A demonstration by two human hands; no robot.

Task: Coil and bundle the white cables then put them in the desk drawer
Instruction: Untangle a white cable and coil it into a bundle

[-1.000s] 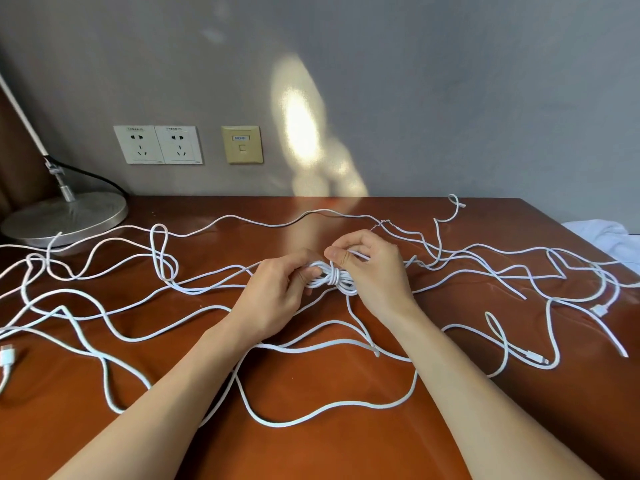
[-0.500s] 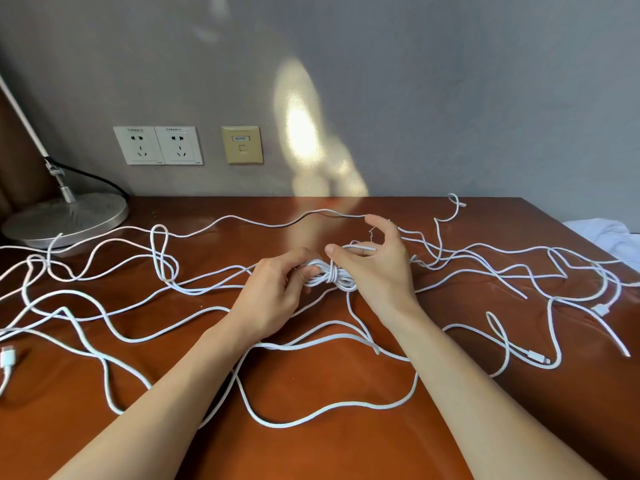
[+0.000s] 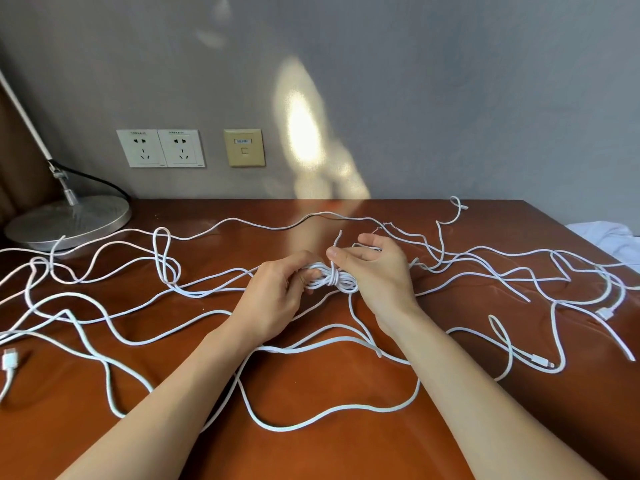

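A: While loose white cables point(image 3: 311, 426) sprawl over the desk point(image 3: 346, 459) nearest the camera, where is the bundle?
B: Mid-desk, just beyond them. The left hand point(image 3: 273, 299) grips one end of the bundle point(image 3: 341, 282), fingers curled round it. The right hand point(image 3: 381, 282) pinches the free end point(image 3: 337, 239) at the thumb.
A: Handling?
B: Judged light, limp, springy. The coil likely loosens unless held at its wrapped waist.
A: Unclear?
B: The drawer is not in view. The right palm hides the bundle's other end. Far strands tangle, count uncertain.

Two hands point(image 3: 273, 299) point(image 3: 379, 282), one bundle point(image 3: 334, 280), two sockets point(image 3: 142, 148) point(image 3: 180, 148)
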